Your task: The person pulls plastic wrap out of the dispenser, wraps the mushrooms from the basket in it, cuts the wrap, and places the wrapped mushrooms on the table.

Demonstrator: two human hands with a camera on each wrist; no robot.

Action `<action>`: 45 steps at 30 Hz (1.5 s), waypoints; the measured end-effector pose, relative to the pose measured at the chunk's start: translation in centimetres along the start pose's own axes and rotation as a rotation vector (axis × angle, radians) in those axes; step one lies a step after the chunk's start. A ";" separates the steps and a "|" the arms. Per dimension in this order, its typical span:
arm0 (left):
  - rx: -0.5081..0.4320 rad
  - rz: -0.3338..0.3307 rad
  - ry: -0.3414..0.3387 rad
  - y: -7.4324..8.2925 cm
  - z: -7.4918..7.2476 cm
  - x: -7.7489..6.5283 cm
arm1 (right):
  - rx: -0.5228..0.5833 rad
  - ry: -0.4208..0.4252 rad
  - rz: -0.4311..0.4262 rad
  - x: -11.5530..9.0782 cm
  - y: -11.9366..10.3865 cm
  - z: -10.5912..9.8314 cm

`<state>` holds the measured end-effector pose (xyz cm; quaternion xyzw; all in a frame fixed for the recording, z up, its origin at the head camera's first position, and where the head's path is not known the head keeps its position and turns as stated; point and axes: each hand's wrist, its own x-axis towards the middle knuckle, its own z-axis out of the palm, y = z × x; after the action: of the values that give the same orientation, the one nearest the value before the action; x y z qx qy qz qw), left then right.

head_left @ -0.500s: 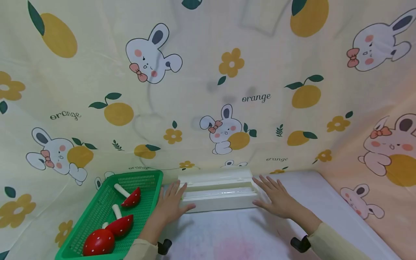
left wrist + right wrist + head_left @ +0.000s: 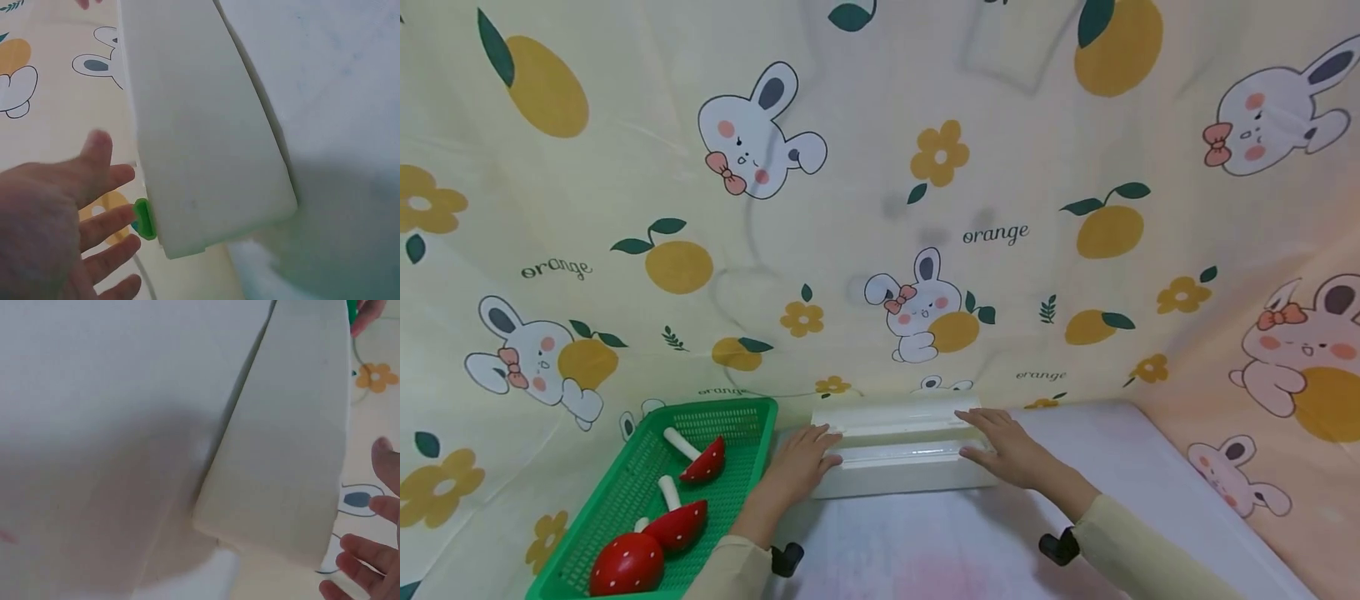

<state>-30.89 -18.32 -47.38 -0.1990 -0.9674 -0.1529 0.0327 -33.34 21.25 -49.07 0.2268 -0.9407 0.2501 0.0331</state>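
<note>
A long white box, which looks like a cling film dispenser, stands on the table with its lid tipped back. Shiny clear film shows along its inside. At the box's left end is my left hand, fingers spread and nearly straight. My right hand reaches over the right end, fingers and thumb extended over the lid and opening. The left wrist view has the spread left hand beside the box. Loosely extended right fingers appear beside the box in the right wrist view. Whether fingertips press it I cannot tell.
On the left sits a green mesh basket holding red mushroom-shaped toys with white dots and pale stems. A cloth printed with rabbits and oranges hangs behind the white table.
Both hands have moved inward onto the box's ends, the right hand travelling left over the lid and opening. The head view has shifted slightly. The box looks unmoved.
</note>
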 end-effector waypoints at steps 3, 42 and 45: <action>-0.006 -0.003 0.030 0.0 0.2 0.2 | 0.013 0.015 0.006 0.6 0.0 0.5; -0.007 -0.149 0.124 -0.2 1.4 1.3 | 0.168 0.011 0.174 3.4 -0.1 1.7; -0.034 -0.168 0.131 0.0 1.2 1.4 | 0.187 0.044 0.174 3.3 -0.2 1.7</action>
<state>-32.21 -17.44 -48.40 -0.1072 -0.9738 -0.1841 0.0793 -36.11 18.92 -49.86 0.1412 -0.9284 0.3436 0.0104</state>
